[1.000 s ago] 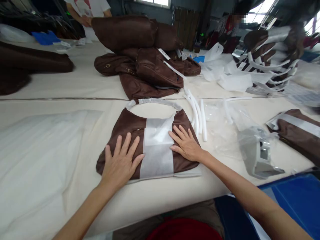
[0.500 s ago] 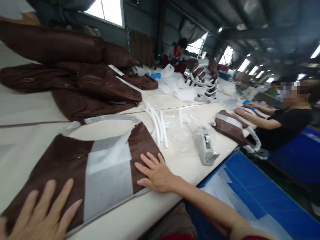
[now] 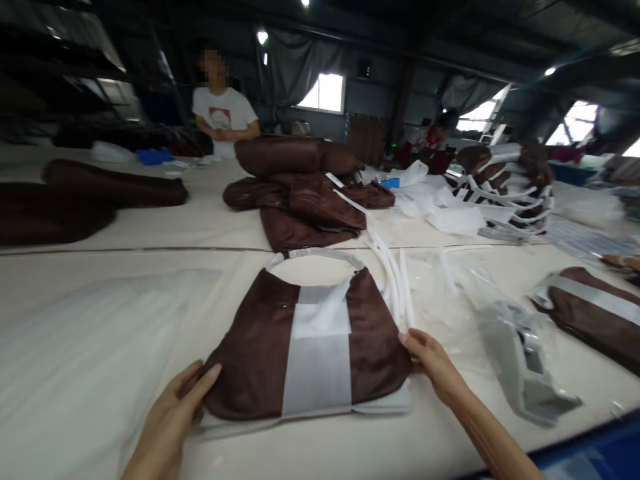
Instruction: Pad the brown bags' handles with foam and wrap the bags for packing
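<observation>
A brown handbag (image 3: 250,360) lies flat on the pale table in front of me. A strip of white wrapping (image 3: 317,373) runs down its middle, and its raised handle (image 3: 325,253) is wrapped in white too. My left hand (image 3: 173,410) grips the bag's lower left edge, thumb on top and fingers curled beneath. On the opposite side my right hand (image 3: 433,360) pinches the right edge, with the thumb on the upper face. Under the bag's lower edge a white sheet (image 3: 383,405) peeks out. White foam tubes (image 3: 395,280) lie just beyond its right side.
A grey tape dispenser (image 3: 525,363) and clear plastic film stand to the right, with another brown bag (image 3: 595,313) beyond. Brown bags (image 3: 310,200) are piled behind. Translucent sheets (image 3: 90,347) cover the table's left. A person (image 3: 223,110) stands at the far side.
Both hands have gone from lying spread flat on the bag to gripping its two side edges. The view has swung left, bringing the sheets and the standing person into sight.
</observation>
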Available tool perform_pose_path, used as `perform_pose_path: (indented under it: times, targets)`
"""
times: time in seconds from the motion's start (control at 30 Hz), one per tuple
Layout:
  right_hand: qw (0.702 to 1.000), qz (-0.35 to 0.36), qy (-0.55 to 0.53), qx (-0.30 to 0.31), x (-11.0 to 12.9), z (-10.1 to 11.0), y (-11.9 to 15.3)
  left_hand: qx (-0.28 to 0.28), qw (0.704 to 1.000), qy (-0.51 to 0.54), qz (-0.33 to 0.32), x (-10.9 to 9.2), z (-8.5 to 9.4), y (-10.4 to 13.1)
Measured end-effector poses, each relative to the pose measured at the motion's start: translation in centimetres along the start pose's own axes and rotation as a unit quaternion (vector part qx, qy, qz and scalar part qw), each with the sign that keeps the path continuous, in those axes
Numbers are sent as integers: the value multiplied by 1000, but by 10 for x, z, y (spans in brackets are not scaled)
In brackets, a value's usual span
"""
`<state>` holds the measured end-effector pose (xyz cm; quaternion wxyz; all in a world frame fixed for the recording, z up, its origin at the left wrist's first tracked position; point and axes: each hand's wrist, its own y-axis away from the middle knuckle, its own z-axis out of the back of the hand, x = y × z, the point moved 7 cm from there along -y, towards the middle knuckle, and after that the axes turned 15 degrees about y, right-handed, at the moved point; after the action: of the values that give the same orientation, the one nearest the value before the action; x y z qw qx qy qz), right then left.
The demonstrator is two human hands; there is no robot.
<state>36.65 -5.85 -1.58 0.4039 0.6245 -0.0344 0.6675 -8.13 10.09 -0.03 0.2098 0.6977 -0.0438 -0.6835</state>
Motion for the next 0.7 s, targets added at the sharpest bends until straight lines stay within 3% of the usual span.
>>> perform_pose_path:
  times: [0.07, 0.17, 0.3, 0.43, 0.57, 0.7]
  targets:
    - [997, -5, -15, 76, 4, -11, -2, 3, 999, 21, 46, 2, 5, 1]
    - [984, -37, -75, 160, 8, -23, -3, 40, 992, 73, 94, 0, -8, -5]
    - [964, -107, -162, 182, 10, -32, -7, 45, 968, 220, 111, -8, -18, -4]
    - [952, -133, -185, 203, 26, -41, -2, 55, 940, 304, 148, -10, -23, 13]
    - [956, -128, -178, 195, 67, -41, 1, 77, 930, 318, 165, -25, -32, 24]
    - [960, -70, -157, 222, 126, -47, 3, 43, 936, 316, 152, -55, -33, 21]
